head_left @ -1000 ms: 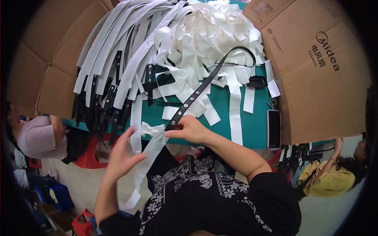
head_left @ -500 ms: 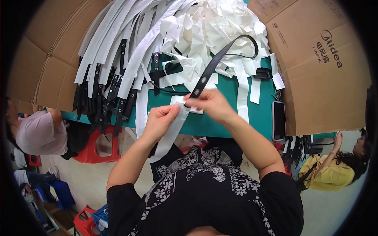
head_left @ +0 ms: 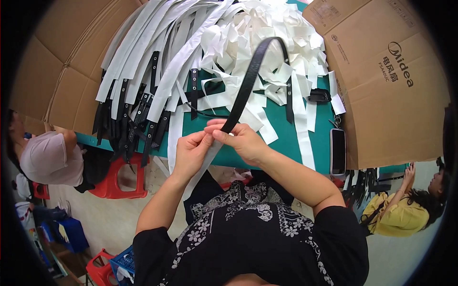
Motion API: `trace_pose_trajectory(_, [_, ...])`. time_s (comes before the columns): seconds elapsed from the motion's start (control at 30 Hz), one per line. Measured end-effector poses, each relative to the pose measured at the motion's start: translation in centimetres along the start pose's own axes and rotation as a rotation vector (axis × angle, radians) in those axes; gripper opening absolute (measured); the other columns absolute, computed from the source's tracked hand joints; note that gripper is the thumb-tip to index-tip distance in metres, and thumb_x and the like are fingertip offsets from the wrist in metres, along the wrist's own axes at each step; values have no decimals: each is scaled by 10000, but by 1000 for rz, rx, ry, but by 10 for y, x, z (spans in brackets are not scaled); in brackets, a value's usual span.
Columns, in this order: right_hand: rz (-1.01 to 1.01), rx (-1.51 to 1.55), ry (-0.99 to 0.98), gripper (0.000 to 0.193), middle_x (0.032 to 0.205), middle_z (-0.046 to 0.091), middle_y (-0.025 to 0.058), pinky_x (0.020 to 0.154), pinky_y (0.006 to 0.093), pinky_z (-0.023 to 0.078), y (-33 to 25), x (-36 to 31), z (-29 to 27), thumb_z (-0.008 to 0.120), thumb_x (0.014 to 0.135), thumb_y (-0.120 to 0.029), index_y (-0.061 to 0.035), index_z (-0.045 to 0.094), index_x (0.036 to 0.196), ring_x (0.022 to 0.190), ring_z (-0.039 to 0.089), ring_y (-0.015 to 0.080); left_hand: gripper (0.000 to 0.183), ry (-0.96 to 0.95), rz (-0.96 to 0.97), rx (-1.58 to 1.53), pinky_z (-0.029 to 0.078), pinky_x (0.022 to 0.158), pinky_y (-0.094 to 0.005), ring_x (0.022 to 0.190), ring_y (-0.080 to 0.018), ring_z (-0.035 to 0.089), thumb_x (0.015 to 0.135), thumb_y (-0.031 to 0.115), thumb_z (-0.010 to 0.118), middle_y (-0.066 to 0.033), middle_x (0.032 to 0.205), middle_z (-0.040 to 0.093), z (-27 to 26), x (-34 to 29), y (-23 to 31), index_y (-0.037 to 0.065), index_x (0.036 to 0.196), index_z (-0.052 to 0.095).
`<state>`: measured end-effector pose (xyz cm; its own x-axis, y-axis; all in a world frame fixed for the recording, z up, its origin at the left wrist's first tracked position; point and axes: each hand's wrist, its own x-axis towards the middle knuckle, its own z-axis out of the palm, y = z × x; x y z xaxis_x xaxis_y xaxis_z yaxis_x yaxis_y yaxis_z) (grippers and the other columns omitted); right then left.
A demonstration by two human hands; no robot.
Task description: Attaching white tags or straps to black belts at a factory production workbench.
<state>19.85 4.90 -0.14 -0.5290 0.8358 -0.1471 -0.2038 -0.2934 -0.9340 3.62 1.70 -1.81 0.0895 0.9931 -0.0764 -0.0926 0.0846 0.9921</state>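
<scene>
My left hand [head_left: 191,155] pinches the upper end of a long white strip [head_left: 204,168] that hangs down towards my lap. Between the thumb and fingers of my right hand [head_left: 244,143] is a black belt [head_left: 245,88]. From there the belt rises in a tall loop, and its far end with eyelets hangs down at the right. Belt and white strip meet where my fingertips come together; my fingers hide whether one sits inside the other.
Black eyeleted belts in white sleeves [head_left: 121,62] lie piled at the left of the green table [head_left: 219,148]. Loose white strips [head_left: 267,28] heap at the back. A phone [head_left: 338,151] and a cardboard box [head_left: 381,95] are at the right, another box [head_left: 62,66] at the left. People sit on both sides.
My right hand has slid back along the belt, closer to my left hand. The belt's loop stands taller, and its eyeleted end now hangs at the right.
</scene>
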Motion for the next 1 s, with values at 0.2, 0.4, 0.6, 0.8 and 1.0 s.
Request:
trace_pose_trajectory(0.2, [-93,433,11,406,1018,607,57,854,302,394,-58,34,-43,474,920,-329,-50,489,1214,954,547,153,256,4,-29,72,463,650,-204,696,-82,590,915,190,519,-62,794,656,-13,-12,-17,-32,949,640])
trace_pose_trajectory(0.4, [-261,-125,153,180,1031,610,29,886,280,392,-14,7,12,571,871,-149,-33,641,990,999,522,112,243,110,27,-17,428,613,-190,672,-59,543,897,187,554,-26,775,635,-5,-15,5,-35,933,646])
trace_pose_trajectory(0.6, [-209,75,29,237,948,639,104,807,309,493,-40,4,0,529,890,-100,-6,561,1105,891,609,165,269,145,67,197,423,625,-189,686,-56,537,926,182,497,-17,798,633,-11,-19,-9,-49,935,636])
trace_pose_trajectory(0.8, [-332,-329,-49,281,1274,466,62,911,300,403,-7,-7,17,605,850,-215,-72,615,1091,1072,510,153,256,127,149,81,374,619,-170,681,-45,493,927,171,495,2,785,600,1,-23,13,-47,912,629])
trace_pose_trajectory(1.0, [-368,161,95,342,942,621,60,871,288,408,-60,-2,-14,462,933,-310,-7,586,1033,952,558,127,281,62,108,98,473,657,-240,692,-137,610,916,212,516,-87,812,642,-1,-24,-1,-51,939,614])
